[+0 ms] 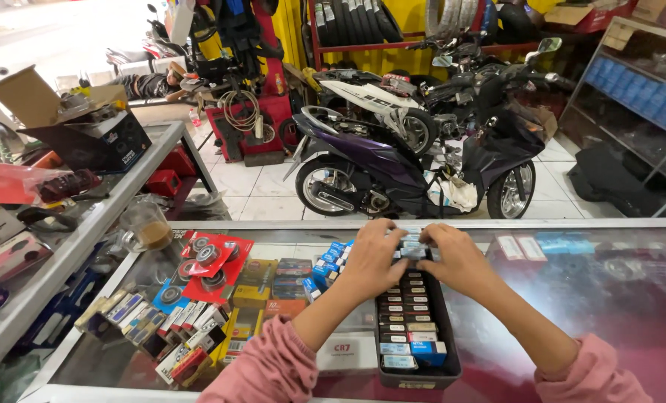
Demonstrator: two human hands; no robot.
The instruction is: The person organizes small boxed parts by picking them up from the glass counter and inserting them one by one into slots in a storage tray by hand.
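While a glass cup (pixel 148 224) stands on the glass worktop (pixel 616 298) at nine o'clock, red bearing packs (pixel 212 261) and rows of small boxes (pixel 161 328) lie under the glass toward seven o'clock. At centre, the left hand (pixel 370 257) rests over the far end of a dark tray (pixel 448 351) filled with small boxed parts (pixel 411 298), its fingers curled onto the top boxes. Just beside it, at one o'clock from the tray, the right hand (pixel 460 257) does the same, fingers bent down gripping boxes. A purple motorbike (pixel 415 160) is parked at twelve o'clock
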